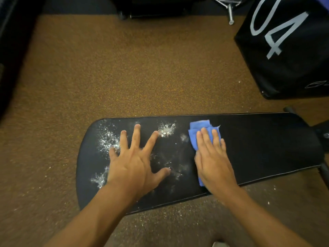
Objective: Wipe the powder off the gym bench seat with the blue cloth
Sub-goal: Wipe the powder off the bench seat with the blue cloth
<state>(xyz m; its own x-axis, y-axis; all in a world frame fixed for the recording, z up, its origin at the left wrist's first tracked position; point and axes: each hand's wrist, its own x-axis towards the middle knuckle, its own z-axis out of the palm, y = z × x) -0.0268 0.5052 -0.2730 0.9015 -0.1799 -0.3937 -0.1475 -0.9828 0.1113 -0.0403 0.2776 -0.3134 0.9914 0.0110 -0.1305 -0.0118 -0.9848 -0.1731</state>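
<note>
On bench seat [258, 143], right hand [212, 157] presses blue cloth [195, 134]

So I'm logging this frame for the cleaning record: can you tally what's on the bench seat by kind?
Hands: 2, left hand flat on the bench seat, right hand pressing the cloth
Blue cloth: 1
Dense white powder patches: 3
Total: 6
</note>
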